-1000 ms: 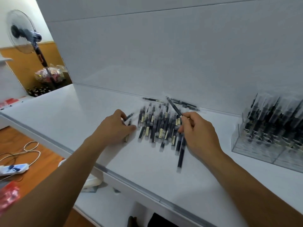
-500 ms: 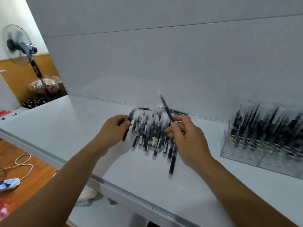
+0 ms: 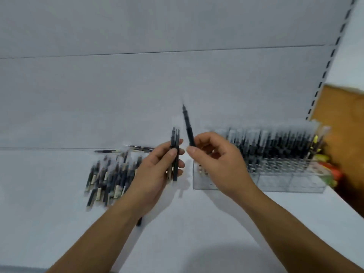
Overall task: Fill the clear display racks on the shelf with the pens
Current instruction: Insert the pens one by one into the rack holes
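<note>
Our left hand (image 3: pixel 155 174) is curled round a small bunch of pens (image 3: pixel 175 146), thumb pressed across the barrels. They stand nearly upright, tips toward twelve o'clock. Blur keeps us from counting them, though we make out at least two.

Just beside it, at three o'clock, our right hand (image 3: pixel 218 164) pinches a single pen (image 3: pixel 188 131) between thumb and fingertips. This pen rises well above the hand and leans slightly toward eleven o'clock. The two hands are close but not touching, and both are raised over the white shelf (image 3: pixel 49 223).

At nine o'clock from our left hand, the pile of pens (image 3: pixel 110 180) lies flat on the shelf, most of them roughly parallel. A few loose pens (image 3: pixel 141 147) lie crosswise at the pile's twelve o'clock, along the foot of the back panel (image 3: pixel 177 75). One stray pen (image 3: pixel 139 221) peeks out from under our left forearm at six o'clock.

At three o'clock from our right hand stands the clear display rack (image 3: pixel 285 180), partly behind that hand. Its racked pens (image 3: pixel 275 142) stand upright in dense rows. Whether any slot is free we cannot tell through the blur.

Farther toward three o'clock, beyond the rack's end, sit some colourful packets (image 3: pixel 327 172) against a brown board (image 3: pixel 346 125). A slotted upright (image 3: pixel 332 50) runs up toward one o'clock.
</note>
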Demonstrator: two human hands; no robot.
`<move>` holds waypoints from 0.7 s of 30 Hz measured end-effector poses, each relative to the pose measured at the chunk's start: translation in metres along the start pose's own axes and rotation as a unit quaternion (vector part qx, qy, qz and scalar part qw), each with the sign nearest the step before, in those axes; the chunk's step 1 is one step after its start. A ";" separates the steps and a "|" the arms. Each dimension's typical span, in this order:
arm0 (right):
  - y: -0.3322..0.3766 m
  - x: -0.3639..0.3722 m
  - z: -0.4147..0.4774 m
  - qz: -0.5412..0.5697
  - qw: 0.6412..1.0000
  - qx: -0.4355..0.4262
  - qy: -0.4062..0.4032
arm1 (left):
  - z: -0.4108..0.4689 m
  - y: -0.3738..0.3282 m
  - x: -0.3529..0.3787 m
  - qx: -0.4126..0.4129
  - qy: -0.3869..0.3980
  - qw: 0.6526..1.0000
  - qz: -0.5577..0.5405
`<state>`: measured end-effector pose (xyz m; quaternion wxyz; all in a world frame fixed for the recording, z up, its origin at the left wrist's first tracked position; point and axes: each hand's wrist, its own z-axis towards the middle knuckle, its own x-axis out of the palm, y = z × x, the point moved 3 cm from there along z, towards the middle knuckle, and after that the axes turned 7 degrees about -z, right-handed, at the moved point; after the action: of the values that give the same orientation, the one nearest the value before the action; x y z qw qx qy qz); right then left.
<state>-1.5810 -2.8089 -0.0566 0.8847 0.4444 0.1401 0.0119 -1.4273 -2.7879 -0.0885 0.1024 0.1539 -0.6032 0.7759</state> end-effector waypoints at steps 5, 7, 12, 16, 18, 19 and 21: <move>-0.019 -0.073 -0.017 -0.046 0.998 0.014 -0.040 | 0.011 0.028 0.060 -0.010 0.076 0.996 -0.040; -0.028 -0.099 -0.021 -0.069 0.995 0.024 -0.061 | 0.013 0.039 0.081 -0.020 0.096 0.994 -0.050; -0.044 -0.152 -0.022 -0.127 0.982 0.040 -0.137 | 0.006 0.064 0.119 -0.006 0.104 0.993 -0.062; -0.054 -0.176 -0.021 -0.145 0.978 0.050 -0.144 | -0.001 0.082 0.123 -0.027 0.100 0.990 -0.093; -0.060 -0.178 -0.018 -0.153 0.977 0.063 -0.136 | -0.002 0.087 0.121 -0.040 0.102 0.989 -0.097; -0.064 -0.178 -0.016 -0.163 0.976 0.072 -0.127 | -0.001 0.087 0.120 -0.042 0.101 0.989 -0.095; -0.069 -0.175 -0.009 -0.183 0.974 0.082 -0.105 | -0.001 0.087 0.119 -0.041 0.100 0.990 -0.089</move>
<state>-1.7582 -2.8689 -0.0751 0.8421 0.4811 0.1261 -0.2086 -1.5682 -2.8125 -0.1246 0.2368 0.1240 -0.6055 0.7496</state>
